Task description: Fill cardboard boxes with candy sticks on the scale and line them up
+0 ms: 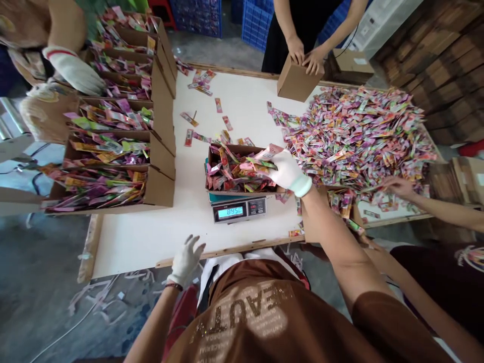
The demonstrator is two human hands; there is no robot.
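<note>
My right hand [284,170], in a white glove, grips a few small candy packets [260,164] over the right side of an open cardboard box [242,191]. Inside that box lies a heap of pink, orange and green packets [227,169]. The box rests on a digital scale [239,210] whose lit display seems to read 8950. Near the table's front edge, my left hand [186,259], also gloved, has its fingers apart and holds nothing.
Several filled boxes [161,186] stand in a row at left, beside a co-worker's gloved hand [73,70]. A big packet pile [363,136] covers the table's right. Across, another person's hands [304,58] press a closed box [298,83]. At right, someone handles packets by a box [315,217].
</note>
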